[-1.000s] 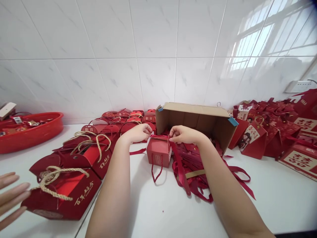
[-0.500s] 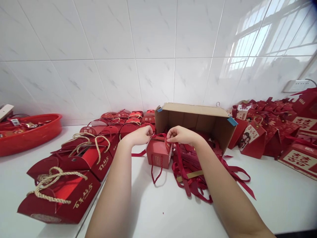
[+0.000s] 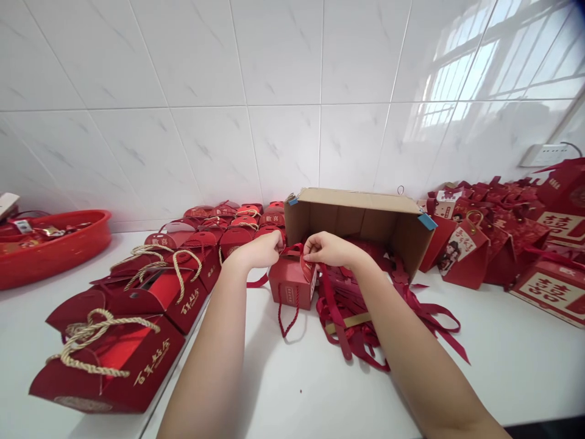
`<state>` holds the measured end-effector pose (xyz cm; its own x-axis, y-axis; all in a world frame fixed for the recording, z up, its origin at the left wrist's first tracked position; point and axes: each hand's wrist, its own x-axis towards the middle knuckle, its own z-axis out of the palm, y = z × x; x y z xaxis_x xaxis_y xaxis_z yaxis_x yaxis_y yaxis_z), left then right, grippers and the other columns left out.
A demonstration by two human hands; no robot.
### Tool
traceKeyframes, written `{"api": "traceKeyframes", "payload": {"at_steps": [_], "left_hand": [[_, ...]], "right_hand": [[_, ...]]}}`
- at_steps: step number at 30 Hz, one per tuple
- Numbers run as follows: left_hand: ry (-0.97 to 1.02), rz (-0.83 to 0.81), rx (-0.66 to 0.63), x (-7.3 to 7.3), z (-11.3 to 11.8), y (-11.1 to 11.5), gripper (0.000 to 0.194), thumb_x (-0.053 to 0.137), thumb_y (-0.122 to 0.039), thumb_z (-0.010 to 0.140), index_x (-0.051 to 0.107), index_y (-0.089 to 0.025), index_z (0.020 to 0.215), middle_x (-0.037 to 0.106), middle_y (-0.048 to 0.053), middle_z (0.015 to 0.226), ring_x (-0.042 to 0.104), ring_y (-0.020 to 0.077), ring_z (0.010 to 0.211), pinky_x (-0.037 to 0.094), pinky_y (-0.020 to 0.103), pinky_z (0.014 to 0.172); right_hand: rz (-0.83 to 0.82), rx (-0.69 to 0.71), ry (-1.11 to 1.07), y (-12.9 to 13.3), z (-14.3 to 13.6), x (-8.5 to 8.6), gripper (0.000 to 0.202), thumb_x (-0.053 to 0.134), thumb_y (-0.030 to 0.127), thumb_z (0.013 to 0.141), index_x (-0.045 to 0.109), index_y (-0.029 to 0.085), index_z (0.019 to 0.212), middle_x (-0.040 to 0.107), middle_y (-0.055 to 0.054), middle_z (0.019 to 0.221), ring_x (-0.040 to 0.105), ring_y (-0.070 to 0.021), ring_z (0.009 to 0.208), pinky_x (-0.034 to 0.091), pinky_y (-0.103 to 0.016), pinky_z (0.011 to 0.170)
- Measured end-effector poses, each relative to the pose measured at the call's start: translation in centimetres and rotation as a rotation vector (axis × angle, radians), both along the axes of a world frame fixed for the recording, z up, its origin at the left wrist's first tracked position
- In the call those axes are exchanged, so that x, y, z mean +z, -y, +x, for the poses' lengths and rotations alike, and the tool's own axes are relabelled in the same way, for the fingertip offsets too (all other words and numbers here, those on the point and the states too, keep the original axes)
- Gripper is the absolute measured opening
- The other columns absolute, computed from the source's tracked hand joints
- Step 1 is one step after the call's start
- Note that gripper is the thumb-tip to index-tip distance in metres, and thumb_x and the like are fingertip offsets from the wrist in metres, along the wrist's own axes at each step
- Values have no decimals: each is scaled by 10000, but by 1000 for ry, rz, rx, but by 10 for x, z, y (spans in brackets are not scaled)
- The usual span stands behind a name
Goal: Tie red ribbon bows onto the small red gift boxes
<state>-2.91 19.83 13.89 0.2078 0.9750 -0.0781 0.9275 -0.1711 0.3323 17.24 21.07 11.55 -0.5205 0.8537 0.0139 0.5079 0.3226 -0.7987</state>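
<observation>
A small red gift box (image 3: 289, 290) stands upright on the white counter, with a dark red cord loop hanging down its front. Red ribbon (image 3: 292, 249) crosses its top between my hands. My left hand (image 3: 265, 249) is closed at the top left corner, pinching the ribbon; its fingertips are partly hidden. At the top right, my right hand (image 3: 333, 250) has thumb and forefinger closed on a red oval tag (image 3: 308, 268) with light lettering. Loose red ribbons (image 3: 351, 332) lie in a tangled heap beside the box, under my right forearm.
An open cardboard box (image 3: 361, 198) lies on its side behind the ribbons. Rope-handled red boxes (image 3: 155, 360) stand in rows on the left, near a red basin (image 3: 59, 250) of wrapped sweets. More red gift bags (image 3: 466, 253) crowd the right. A tiled wall (image 3: 283, 146) closes off the back.
Both hands stay at the box's top. My right fingers have shifted slightly, and the oval tag now faces me more, showing its lettering. The whole view has drifted a little.
</observation>
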Motion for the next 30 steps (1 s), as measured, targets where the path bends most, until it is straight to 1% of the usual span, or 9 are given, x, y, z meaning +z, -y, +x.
{"api": "traceKeyframes", "payload": {"at_steps": [3,6,9,11,16,18,21,25,30], "left_hand": [[-14,-20,-25,0,5,1,243,483,-170,680,512,-203,918,639,74,991,590,219,827,424,284,625],[-37,-85,-82,-2,15,2,193,547,-237,663,534,-201,853,652,57,895,603,217,757,407,274,567],[-64,-132,-104,-4,21,1,190,585,-232,615,539,-194,795,649,55,804,602,226,704,383,271,518],[-65,-139,-99,-4,21,1,193,567,-234,627,543,-196,815,657,57,819,608,229,715,387,270,522],[-37,-126,-49,1,12,1,266,587,-257,628,542,-194,882,674,69,943,622,226,800,426,265,594],[-24,-129,-26,1,8,1,306,620,-301,618,554,-185,894,680,79,951,622,228,802,431,267,601],[0,-147,-11,2,2,0,324,650,-390,612,603,-184,856,690,67,898,612,219,751,419,266,576],[43,-143,-5,6,-9,2,220,637,-409,632,650,-198,693,672,23,745,571,182,677,398,252,558],[92,-87,88,16,-24,9,297,630,-488,640,690,-200,676,649,26,697,540,176,639,394,257,545]], "right_hand": [[5,12,16,1,-4,-1,70,588,106,767,591,149,711,642,-9,662,562,-94,588,432,-187,548],[6,35,47,2,-12,-5,73,608,96,738,602,156,696,654,-8,667,575,-100,592,431,-192,551],[18,25,71,2,-16,-9,86,630,87,705,593,162,684,657,-7,670,582,-108,596,428,-196,544],[23,33,71,1,-16,-10,77,628,101,712,593,165,691,661,-5,676,589,-109,609,433,-194,552],[31,46,82,1,-14,-9,50,620,109,722,619,159,724,679,-18,735,586,-102,642,432,-186,570],[29,51,88,2,-13,-8,59,615,102,717,622,158,734,680,-18,750,582,-99,648,425,-183,570],[20,58,100,2,-8,-3,52,627,122,713,624,163,743,669,-5,737,567,-93,636,416,-182,558],[17,22,131,0,8,2,81,672,165,690,620,168,752,656,1,722,545,-95,605,405,-193,537],[-22,25,170,3,31,13,136,668,299,735,612,175,732,650,-11,641,548,-110,548,398,-213,503]]}}
